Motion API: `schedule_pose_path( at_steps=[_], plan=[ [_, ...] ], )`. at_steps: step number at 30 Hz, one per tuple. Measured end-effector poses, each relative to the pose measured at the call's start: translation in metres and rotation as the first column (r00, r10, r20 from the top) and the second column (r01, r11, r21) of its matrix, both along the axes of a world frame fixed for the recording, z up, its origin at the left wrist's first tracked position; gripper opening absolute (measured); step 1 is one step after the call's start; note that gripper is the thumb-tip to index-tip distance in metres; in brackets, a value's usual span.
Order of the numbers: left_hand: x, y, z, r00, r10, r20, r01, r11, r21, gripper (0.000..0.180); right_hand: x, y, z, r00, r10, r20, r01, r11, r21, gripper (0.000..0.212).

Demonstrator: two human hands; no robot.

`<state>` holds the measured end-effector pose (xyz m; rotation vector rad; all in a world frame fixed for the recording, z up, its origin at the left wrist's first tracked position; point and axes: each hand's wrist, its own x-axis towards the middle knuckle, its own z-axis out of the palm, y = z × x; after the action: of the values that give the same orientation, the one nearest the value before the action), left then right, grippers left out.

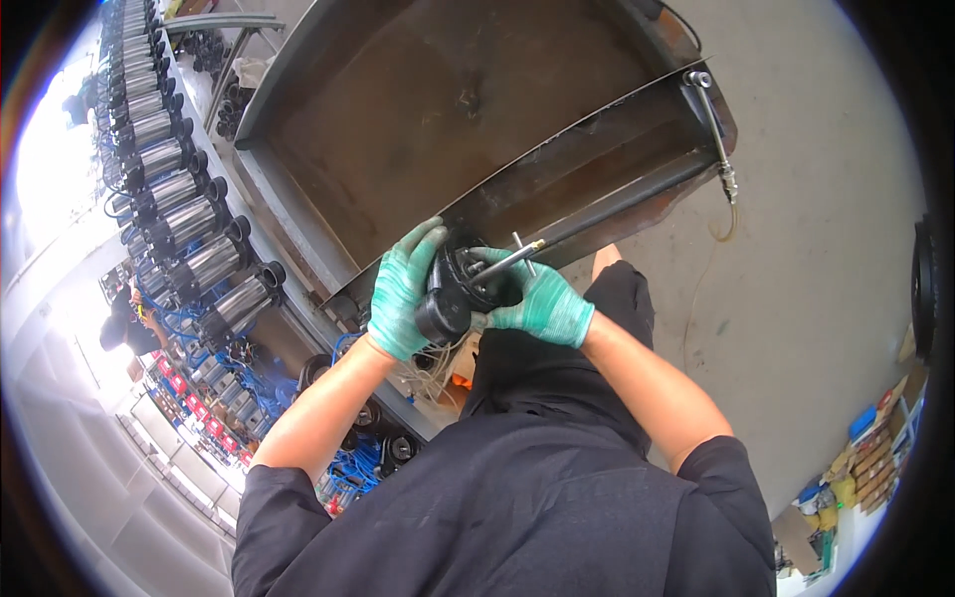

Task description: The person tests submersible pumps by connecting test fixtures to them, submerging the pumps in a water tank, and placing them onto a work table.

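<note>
Both hands wear green-and-white gloves. Between them, over the near edge of a brown metal trough (pixel 398 119), is a black pump housing (pixel 445 310) with a short round outlet pointing toward me. My left hand (pixel 401 291) wraps its left side, fingers together on top. On the right side, my right hand (pixel 542 306) grips it with the thumb underneath. A slim metal rod (pixel 504 264) with a small crossbar slants down to the housing, close to my right fingers; its lower tip is hard to make out. From its brass fitting a black hose (pixel 627 202) runs along the trough.
At left stands a long row of silver-and-black pumps (pixel 212 257) with blue cables. Below my left arm are several black round parts (pixel 400 448). A metal pipe with a fitting (pixel 718 129) sits at the trough's right end. A person (pixel 134 328) is at far left; stacked boxes (pixel 875 463) stand right.
</note>
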<state>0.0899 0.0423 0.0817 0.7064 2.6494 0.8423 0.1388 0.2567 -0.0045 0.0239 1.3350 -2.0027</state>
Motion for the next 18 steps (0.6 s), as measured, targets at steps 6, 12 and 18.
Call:
schedule_pose_path(
  at_steps=[6, 12, 18],
  plan=[
    [-0.061, 0.021, 0.031, 0.863, -0.497, 0.093, 0.505, 0.852, -0.138, 0.044, 0.024, -0.002, 0.022, 0.977, -0.095, -0.192, 0.141, 0.961, 0.240, 0.075],
    [-0.094, 0.033, 0.023, 0.630, -0.697, 0.343, 0.771, 0.614, -0.169, 0.041, 0.053, -0.019, -0.008, 0.954, -0.287, 0.086, 0.281, 0.957, 0.072, 0.069],
    [-0.100, 0.032, 0.015, 0.581, -0.698, 0.418, 0.791, 0.605, -0.089, 0.038, 0.041, -0.013, 0.003, 0.897, -0.227, -0.381, 0.281, 0.955, 0.093, 0.063]
  ],
)
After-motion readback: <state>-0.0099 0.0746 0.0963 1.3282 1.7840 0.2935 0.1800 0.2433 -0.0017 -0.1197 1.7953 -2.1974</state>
